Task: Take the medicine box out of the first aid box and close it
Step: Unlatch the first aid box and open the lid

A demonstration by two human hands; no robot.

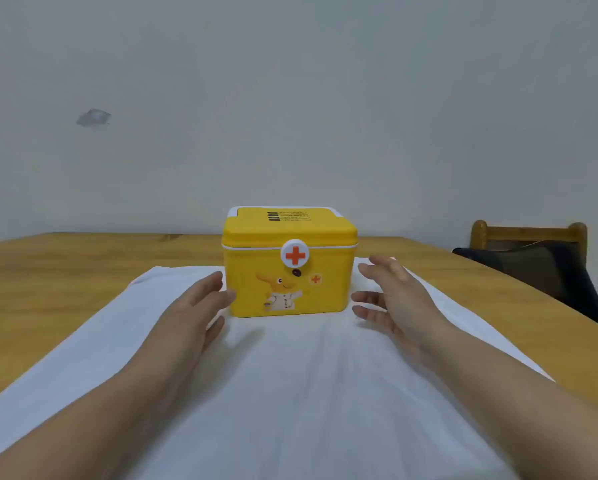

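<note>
A yellow first aid box (328, 289) stands on a white cloth (290, 375) in the middle of the table. Its lid is down, and a round white latch with a red cross (294, 254) sits at the front seam. A cartoon sticker decorates the front wall. My left hand (193, 313) hovers just left of the box, fingers apart, its fingertips close to the box's lower left corner. My right hand (394, 299) hovers just right of the box, fingers spread, holding nothing. No medicine box is visible; the inside of the first aid box is hidden.
The cloth lies on a wooden table (48, 278) that runs to a pale wall behind. A wooden chair with a dark cushion (540, 265) stands past the table's right edge.
</note>
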